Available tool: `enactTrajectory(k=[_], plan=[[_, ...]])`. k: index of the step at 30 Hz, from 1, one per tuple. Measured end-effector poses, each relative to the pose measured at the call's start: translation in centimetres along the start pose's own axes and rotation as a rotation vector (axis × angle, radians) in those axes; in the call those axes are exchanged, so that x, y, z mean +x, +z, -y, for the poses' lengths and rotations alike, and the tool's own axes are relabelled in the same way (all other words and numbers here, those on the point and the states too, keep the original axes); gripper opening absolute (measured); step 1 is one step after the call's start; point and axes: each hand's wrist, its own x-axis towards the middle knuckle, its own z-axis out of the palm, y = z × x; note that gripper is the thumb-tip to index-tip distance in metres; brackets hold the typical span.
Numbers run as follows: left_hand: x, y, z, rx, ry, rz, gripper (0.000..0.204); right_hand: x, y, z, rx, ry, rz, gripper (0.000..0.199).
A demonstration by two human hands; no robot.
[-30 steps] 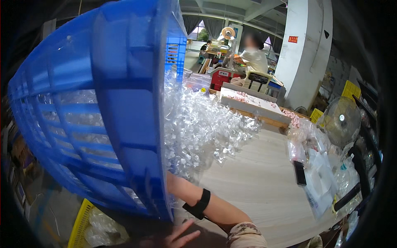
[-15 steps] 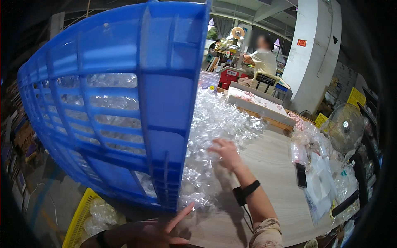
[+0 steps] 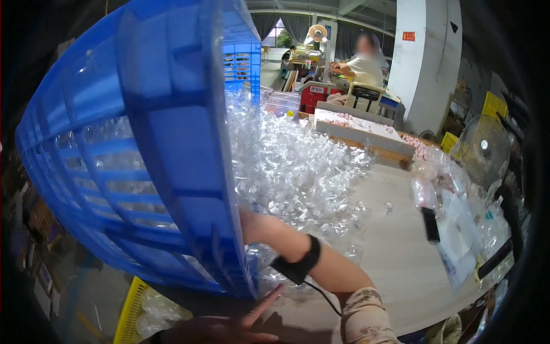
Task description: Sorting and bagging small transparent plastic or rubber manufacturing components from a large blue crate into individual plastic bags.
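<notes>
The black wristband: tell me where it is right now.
In the head view, the black wristband sits on the right forearm, low and centre, just right of the tipped blue crate and beside the pile of clear plastic pieces.

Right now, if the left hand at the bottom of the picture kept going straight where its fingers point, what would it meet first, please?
The left hand points up and to the right, at the lower corner of the tilted blue crate. It would probably meet that corner or the clear plastic pieces heaped beside it first; depth is hard to judge.
</notes>
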Motion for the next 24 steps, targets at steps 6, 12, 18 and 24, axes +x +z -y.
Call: enactTrajectory(k=[6, 12, 18, 24], plan=[[1.2, -0.1, -0.8, -0.029, -0.067, 0.027, 0.095, 4.2, 6.2, -1.6, 0.008, 0.053, 0.195, 0.076], [1.8, 1.2, -0.6, -0.102, -0.081, 0.018, 0.097, 2.5, 8.7, -3.2, 0.158, -0.004, 0.013, 0.067], [1.5, 0.7, 0.1, -0.153, -0.078, -0.016, 0.098, 4.1, 11.3, -7.4, 0.165, 0.134, -0.114, 0.050], [1.0, 1.2, 1.0, -0.197, -0.069, -0.042, 0.100, 0.9, 7.8, -7.5, -0.476, 0.203, 0.009, 0.046]])
